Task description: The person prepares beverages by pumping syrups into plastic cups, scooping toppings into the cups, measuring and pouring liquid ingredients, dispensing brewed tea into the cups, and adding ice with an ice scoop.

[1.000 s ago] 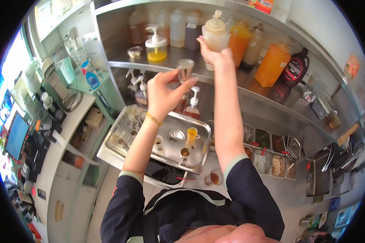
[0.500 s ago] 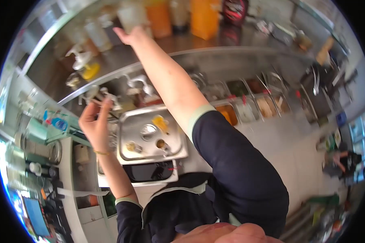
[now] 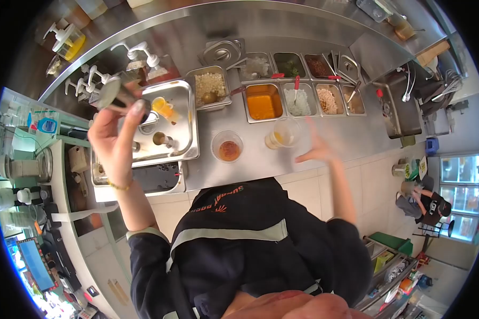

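My left hand (image 3: 113, 135) is raised over the left end of the counter, fingers closed round a metal jigger (image 3: 113, 97) that is held tilted. Beneath it lies a steel tray lid (image 3: 183, 143) with a yellow jigger (image 3: 164, 108) and a small metal jigger (image 3: 162, 139) on it. My right hand (image 3: 320, 148), smeared by motion, has thumb and fingers apart and looks bare. Just left of it is a clear cup (image 3: 286, 131) with a little yellowish liquid; they seem apart. A second clear cup (image 3: 228, 147) holds something reddish-brown.
Steel pans of ingredients line the counter's back, including an orange one (image 3: 263, 103) and one of pale cubes (image 3: 210, 87). Pump bottles (image 3: 151, 61) stand behind the tray lid. A sink (image 3: 396, 111) is at the right. Another person (image 3: 428, 204) sits far right.
My right hand has come down from the containers on the back shelf to beside the clear cup. My left hand stays raised at the left, now plainly with a jigger. The view has shifted.
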`<action>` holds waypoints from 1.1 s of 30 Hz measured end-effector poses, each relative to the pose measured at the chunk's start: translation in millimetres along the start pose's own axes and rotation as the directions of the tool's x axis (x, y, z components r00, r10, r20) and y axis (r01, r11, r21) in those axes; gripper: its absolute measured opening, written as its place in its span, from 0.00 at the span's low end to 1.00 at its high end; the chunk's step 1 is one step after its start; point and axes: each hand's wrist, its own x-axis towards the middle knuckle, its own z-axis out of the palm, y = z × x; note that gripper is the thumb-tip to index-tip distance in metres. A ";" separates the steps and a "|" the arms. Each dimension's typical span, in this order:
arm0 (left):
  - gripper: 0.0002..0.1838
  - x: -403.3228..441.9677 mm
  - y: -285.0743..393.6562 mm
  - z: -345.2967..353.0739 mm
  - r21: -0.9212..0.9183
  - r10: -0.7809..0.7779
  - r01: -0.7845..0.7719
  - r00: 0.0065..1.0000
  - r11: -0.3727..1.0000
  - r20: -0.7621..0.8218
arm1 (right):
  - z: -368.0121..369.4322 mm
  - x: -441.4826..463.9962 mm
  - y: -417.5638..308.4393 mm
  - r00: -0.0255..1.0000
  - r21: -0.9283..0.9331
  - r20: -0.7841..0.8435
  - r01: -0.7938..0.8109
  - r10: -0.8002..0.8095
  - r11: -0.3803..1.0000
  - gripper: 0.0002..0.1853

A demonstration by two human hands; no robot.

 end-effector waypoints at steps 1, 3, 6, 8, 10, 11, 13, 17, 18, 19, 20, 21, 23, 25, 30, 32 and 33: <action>0.06 0.7 -3.1 12.3 -0.006 -0.002 0.003 0.999 1.000 0.041 | 38.2 0.7 17.4 0.995 0.057 -0.092 0.052 -0.047 0.997 0.75; 0.08 0.8 -15.4 40.0 0.193 -0.078 0.046 0.983 0.980 0.163 | 84.5 21.2 33.2 0.958 0.113 -0.265 0.148 -0.113 0.983 0.68; 0.13 -1.2 -38.0 98.1 0.373 0.182 -0.345 0.894 0.861 0.409 | 108.2 48.3 34.1 0.906 0.287 -0.413 0.227 -0.093 0.931 0.54; 0.15 -10.1 -50.1 136.9 0.391 0.059 -0.301 0.850 0.870 0.523 | 101.6 53.3 17.8 0.879 0.268 -0.473 0.204 -0.056 0.941 0.48; 0.20 -14.1 -64.9 170.7 0.399 0.108 -0.499 0.717 0.770 0.689 | 87.9 55.7 -5.7 0.843 0.295 -0.526 0.310 -0.118 0.904 0.48; 0.21 -15.4 -65.6 185.4 0.432 0.070 -0.562 0.662 0.706 0.746 | 77.9 54.1 -17.8 0.818 0.300 -0.557 0.358 -0.142 0.884 0.47; 0.24 -16.5 -67.9 212.6 0.381 0.168 -0.668 0.605 0.640 0.778 | 51.2 46.3 -54.8 0.801 0.013 -0.564 0.253 -0.202 0.967 0.47; 0.23 0.5 -60.0 235.1 0.173 0.199 -0.792 0.348 0.586 0.916 | 18.8 36.1 -93.9 0.758 -0.160 -0.599 0.203 -0.258 0.966 0.48; 0.23 15.1 -45.4 231.7 0.159 0.168 -0.793 0.312 0.588 0.935 | 17.0 35.7 -94.9 0.748 -0.199 -0.609 0.178 -0.264 0.964 0.48; 0.23 27.2 -31.8 231.4 0.152 0.135 -0.794 0.282 0.589 0.950 | 14.4 36.2 -95.6 0.741 -0.240 -0.613 0.157 -0.275 0.958 0.48; 0.21 34.7 -22.9 233.6 0.125 0.125 -0.769 0.257 0.628 0.958 | 9.4 35.6 -95.5 0.736 -0.279 -0.612 0.142 -0.290 0.950 0.48; 0.20 41.1 -15.7 232.1 0.108 0.105 -0.740 0.236 0.663 0.966 | 3.9 32.1 -99.7 0.696 -0.313 -0.647 0.128 -0.310 0.941 0.47; 0.17 51.2 -0.5 224.5 0.090 0.109 -0.673 0.247 0.734 0.963 | -0.9 30.2 -114.5 0.630 -0.373 -0.684 0.130 -0.367 0.919 0.46; 0.14 59.4 12.9 222.4 0.070 0.167 -0.599 0.332 0.798 0.928 | -3.8 37.6 -115.3 0.565 -0.426 -0.704 0.149 -0.431 0.892 0.44; 0.14 54.4 10.7 209.6 -0.045 0.306 -0.603 0.338 0.796 0.890 | -7.6 39.0 -131.0 0.507 -0.453 -0.729 0.147 -0.460 0.879 0.40; 0.13 49.4 8.7 198.1 -0.053 0.225 -0.629 0.198 0.776 0.954 | -5.3 42.3 -136.4 0.488 -0.553 -0.684 0.140 -0.543 0.821 0.38; 0.14 51.8 7.9 193.4 -0.068 0.306 -0.689 0.230 0.722 0.924 | -4.7 42.0 -138.1 0.488 -0.607 -0.646 0.138 -0.587 0.782 0.37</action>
